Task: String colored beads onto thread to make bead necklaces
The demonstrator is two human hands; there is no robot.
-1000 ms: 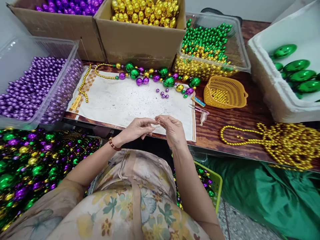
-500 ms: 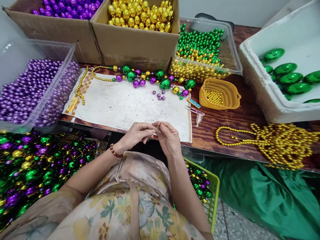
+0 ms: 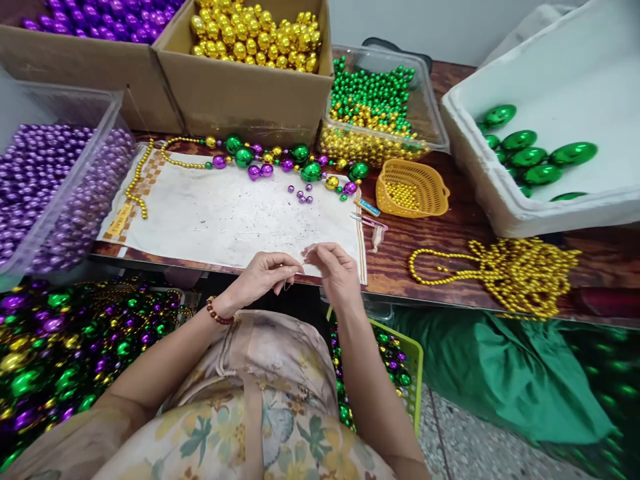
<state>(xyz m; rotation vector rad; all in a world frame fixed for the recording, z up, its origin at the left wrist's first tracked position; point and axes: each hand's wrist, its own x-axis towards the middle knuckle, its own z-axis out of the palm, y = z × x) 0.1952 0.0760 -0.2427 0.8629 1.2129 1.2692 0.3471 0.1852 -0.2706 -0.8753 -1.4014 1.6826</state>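
Note:
A thin pale thread (image 3: 287,285) is pinched in my left hand (image 3: 265,277), with a loop of it hanging below the fingers. Close beside it, my right hand (image 3: 336,270) has thumb and forefinger pinched, and fine thread shows at the fingertips. Both hands are over the front edge of the white cloth (image 3: 225,220). Behind them lies a strand of green, gold and purple beads (image 3: 311,172). Several loose purple beads (image 3: 301,195) rest on the cloth, near the strand.
A yellow basket (image 3: 413,190) of gold beads, pink-handled snips (image 3: 376,225) and gold bead chains (image 3: 525,280) are on the table to the right. Cardboard boxes (image 3: 245,97) and clear bins (image 3: 385,137) line the back. A foam box (image 3: 475,173) holds green beads.
My view has shifted, so the table's contents appear further left. My right hand has drawn slightly away from my left, widening the gap between their fingertips.

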